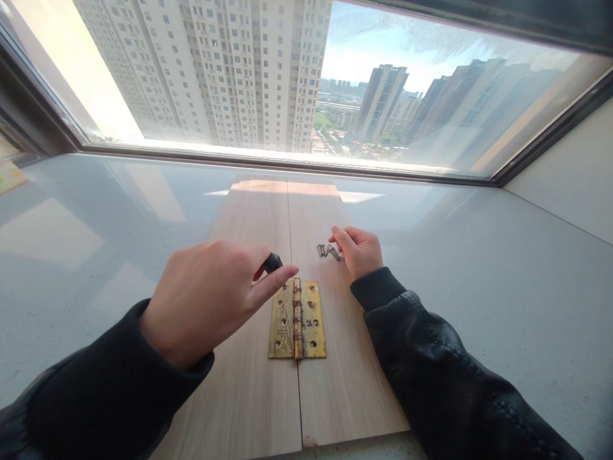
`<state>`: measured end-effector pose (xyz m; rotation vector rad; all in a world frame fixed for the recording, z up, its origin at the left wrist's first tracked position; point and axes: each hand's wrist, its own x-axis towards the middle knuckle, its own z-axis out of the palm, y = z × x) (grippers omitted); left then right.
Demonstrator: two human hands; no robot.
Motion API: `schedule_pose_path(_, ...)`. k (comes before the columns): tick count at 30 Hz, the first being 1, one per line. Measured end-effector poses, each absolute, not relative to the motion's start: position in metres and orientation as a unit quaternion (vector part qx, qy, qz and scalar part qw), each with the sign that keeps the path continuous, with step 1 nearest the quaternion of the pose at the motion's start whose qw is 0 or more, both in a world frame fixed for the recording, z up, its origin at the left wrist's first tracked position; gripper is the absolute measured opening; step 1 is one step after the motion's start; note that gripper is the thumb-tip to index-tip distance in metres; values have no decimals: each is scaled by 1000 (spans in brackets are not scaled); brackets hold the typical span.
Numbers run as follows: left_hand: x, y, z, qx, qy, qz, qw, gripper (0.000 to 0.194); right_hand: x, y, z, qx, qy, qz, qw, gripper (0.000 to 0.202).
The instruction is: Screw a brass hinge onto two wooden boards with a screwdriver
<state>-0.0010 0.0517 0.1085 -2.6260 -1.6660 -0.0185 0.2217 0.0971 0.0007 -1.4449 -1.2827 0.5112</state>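
Note:
A worn brass-coloured hinge point(297, 319) lies opened flat across the seam of two pale wooden boards point(249, 409), its holes showing no screws. Just above its left leaf, my left hand point(211, 294) is closed around a black handle point(272, 262); the rest of that tool is hidden by the hand. Farther along the right board, several silver screws point(330, 251) lie in a small heap. My right hand point(359, 249) is beside them with thumb and fingers pinched together at the heap's edge. Whether a screw is between those fingertips is hidden.
The boards rest on a glossy white sill point(479, 268). A dark-framed window point(287, 163) closes off the far side, with tall buildings outside. A white wall point(569, 153) stands at the right. At the far left edge is a yellowish item point(10, 176).

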Motion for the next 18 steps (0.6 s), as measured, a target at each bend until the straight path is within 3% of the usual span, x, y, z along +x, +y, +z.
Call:
schedule_pose_path(5, -2, 50, 105, -839, -543, -6, 45, 53, 222, 97, 0, -607, -540, 213, 543, 36)
schedule_pose_path(14, -12, 55, 106, -881, -469, -32, -53, 19, 222, 97, 0, -610, -547, 204, 536, 36)
schedule_pose_path(18, -8, 51, 109, -868, -497, -20, -5, 30, 222, 97, 0, -609, -544, 208, 538, 36)
